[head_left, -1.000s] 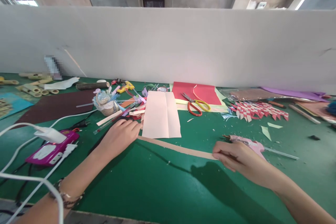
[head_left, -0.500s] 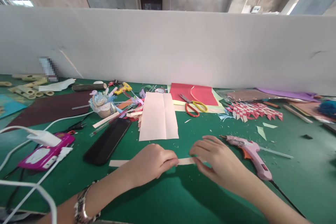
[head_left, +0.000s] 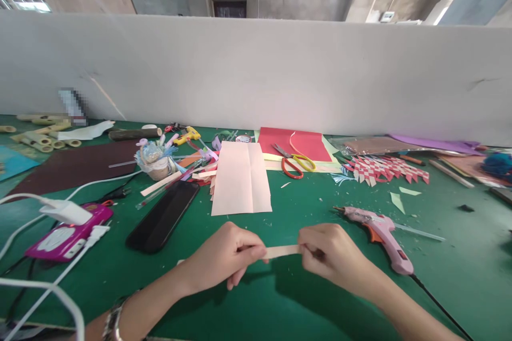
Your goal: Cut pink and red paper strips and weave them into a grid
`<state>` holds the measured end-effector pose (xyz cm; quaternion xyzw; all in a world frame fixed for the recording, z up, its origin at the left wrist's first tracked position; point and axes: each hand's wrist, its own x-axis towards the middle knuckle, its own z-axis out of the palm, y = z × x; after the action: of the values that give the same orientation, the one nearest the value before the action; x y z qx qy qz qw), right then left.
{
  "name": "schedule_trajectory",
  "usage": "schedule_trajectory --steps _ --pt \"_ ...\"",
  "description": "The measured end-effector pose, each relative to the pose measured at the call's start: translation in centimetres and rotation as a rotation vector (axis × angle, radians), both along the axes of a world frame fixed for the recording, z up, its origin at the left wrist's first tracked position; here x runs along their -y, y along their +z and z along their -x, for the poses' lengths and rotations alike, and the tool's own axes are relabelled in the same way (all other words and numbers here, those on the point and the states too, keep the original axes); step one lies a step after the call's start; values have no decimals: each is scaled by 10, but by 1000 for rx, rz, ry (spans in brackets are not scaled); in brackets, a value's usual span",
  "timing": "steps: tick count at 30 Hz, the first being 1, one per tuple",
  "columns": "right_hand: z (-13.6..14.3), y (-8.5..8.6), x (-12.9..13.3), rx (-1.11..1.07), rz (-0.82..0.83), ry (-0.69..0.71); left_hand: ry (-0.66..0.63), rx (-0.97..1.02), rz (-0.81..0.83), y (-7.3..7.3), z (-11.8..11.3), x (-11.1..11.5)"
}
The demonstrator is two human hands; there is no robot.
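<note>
A narrow pale pink paper strip (head_left: 283, 251) stretches between my two hands, just over the green tabletop. My left hand (head_left: 230, 256) pinches it between thumb and fingers; a small bit of its far end shows beyond my wrist. At the strip's right end my right hand (head_left: 330, 253) is closed around it, hiding the tip. Behind my hands lies a creased pale pink paper sheet (head_left: 240, 178). To the right of my right hand rests a pink glue gun (head_left: 380, 229) with a glue stick in its back.
A black phone (head_left: 164, 218) and a magenta power strip (head_left: 70, 232) with white cables lie on the left. Scissors (head_left: 294, 162) rest on red paper (head_left: 280, 141) at the back. Woven red-and-white paper pieces (head_left: 384, 169) lie at right. A white partition (head_left: 256, 74) borders the table.
My right hand has closed on the strip, and its fingers have curled in. The strip is now lifted slightly and tilted, with less of its left end showing.
</note>
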<state>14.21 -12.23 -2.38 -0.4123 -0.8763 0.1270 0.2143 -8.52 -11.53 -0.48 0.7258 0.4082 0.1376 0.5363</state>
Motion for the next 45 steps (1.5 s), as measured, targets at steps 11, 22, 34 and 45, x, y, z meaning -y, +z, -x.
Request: schedule_trajectory --steps 11,22,34,45 --pt "-27 15 -1 4 -76 -158 -37 -203 -233 14 26 -2" --pt "17 18 1 170 227 65 -211 -408 -881 6 -8 -2" --pt "29 11 -2 -35 290 15 -127 -383 -1116 -7 -18 -4" --pt "35 18 -2 -71 410 72 -133 -457 -1343 -11 -14 -3"
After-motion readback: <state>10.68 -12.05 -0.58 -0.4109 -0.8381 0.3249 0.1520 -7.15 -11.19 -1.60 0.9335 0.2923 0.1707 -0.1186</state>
